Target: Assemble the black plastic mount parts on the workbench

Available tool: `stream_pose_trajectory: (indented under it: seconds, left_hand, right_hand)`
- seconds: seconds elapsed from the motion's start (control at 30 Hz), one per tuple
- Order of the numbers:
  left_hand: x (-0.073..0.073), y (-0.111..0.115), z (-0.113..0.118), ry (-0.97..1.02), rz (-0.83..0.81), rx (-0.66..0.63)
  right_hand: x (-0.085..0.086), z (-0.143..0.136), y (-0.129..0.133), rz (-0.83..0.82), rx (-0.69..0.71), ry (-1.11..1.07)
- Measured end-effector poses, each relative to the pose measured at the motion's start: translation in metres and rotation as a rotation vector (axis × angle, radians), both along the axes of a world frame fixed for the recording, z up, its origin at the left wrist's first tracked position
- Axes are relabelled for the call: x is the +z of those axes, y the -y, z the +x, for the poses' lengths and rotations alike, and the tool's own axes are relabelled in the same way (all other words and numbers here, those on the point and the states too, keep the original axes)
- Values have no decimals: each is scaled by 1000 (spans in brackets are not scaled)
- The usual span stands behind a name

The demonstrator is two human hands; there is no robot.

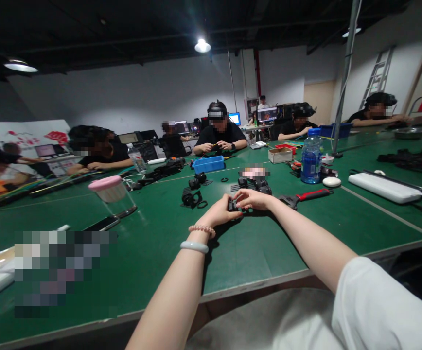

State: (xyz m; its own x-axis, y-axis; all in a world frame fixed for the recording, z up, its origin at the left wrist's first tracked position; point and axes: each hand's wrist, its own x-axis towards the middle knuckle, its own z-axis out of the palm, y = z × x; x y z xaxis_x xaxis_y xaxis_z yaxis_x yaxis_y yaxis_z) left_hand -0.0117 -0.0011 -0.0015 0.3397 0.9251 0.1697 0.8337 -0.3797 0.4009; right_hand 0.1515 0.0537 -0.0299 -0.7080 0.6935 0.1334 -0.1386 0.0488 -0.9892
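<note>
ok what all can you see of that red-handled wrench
The wrench has a dark, metal-looking head and a red grip with black parts. It lies on the green table, right of the right hand, head end nearest the wrist, grip pointing off to the right. Neither hand holds it. Its jaw opening is too small to make out.

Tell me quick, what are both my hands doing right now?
Left hand: fingers closed around a small black part.
Right hand: fingers bent at that same part; whether they grip it can't be told.
</note>
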Motion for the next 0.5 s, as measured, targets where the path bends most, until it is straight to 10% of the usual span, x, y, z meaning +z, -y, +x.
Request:
stream_pose_trajectory:
  seconds: [0.5]
  left_hand:
    - [0,0,0,19,-11,18]
  right_hand:
    - [-1,-2,-1,-5,-4,-19]
